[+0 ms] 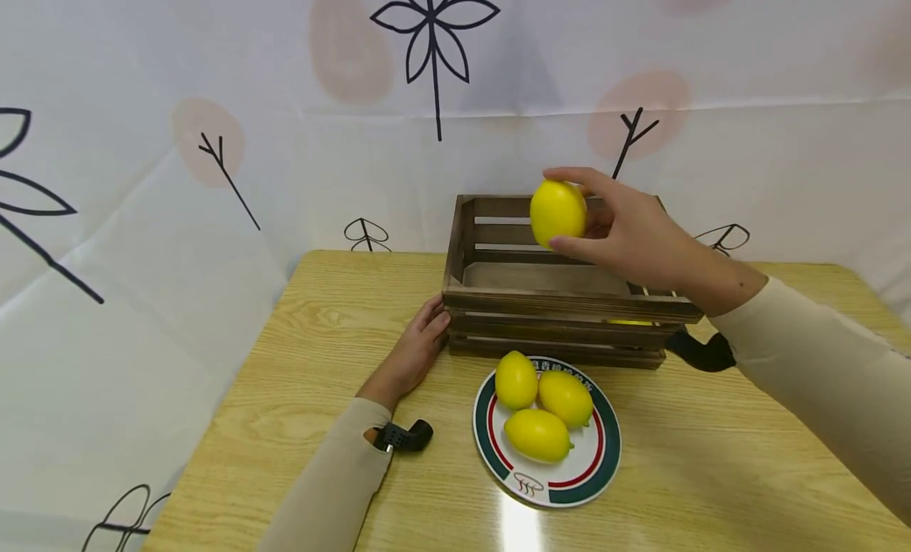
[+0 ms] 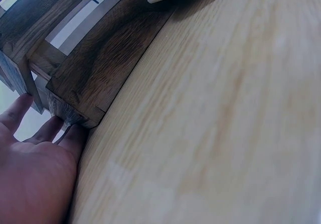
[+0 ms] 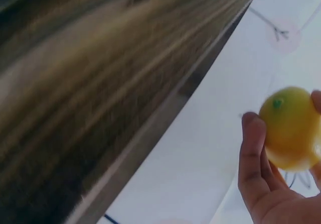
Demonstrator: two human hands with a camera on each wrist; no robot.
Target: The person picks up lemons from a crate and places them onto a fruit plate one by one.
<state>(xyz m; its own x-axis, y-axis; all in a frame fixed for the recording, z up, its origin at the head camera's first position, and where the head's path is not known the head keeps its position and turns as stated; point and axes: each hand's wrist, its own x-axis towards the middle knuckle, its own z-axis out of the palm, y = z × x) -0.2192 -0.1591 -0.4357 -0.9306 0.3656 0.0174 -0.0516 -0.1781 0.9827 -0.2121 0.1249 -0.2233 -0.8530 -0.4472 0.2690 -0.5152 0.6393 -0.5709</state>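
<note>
My right hand (image 1: 633,228) grips a yellow lemon (image 1: 558,213) between thumb and fingers, held up over the dark wooden slatted crate (image 1: 569,303). In the right wrist view the same lemon (image 3: 291,128) shows its green tip, with fingers (image 3: 254,148) curled about it. Against the crate's left end rests my left hand (image 1: 416,346); the left wrist view has its fingertips touching the crate's lower corner (image 2: 75,108). Three more lemons (image 1: 537,435) lie on a round plate (image 1: 606,457) with a green and red rim, in front of the crate.
Through the crate's front slats, a bit of yellow (image 1: 629,323) shows at the right. All stands on a light wood table (image 1: 342,323). A white cloth (image 1: 285,77) with printed leaves and pink blotches hangs behind. Each wrist wears a black camera mount (image 1: 404,436).
</note>
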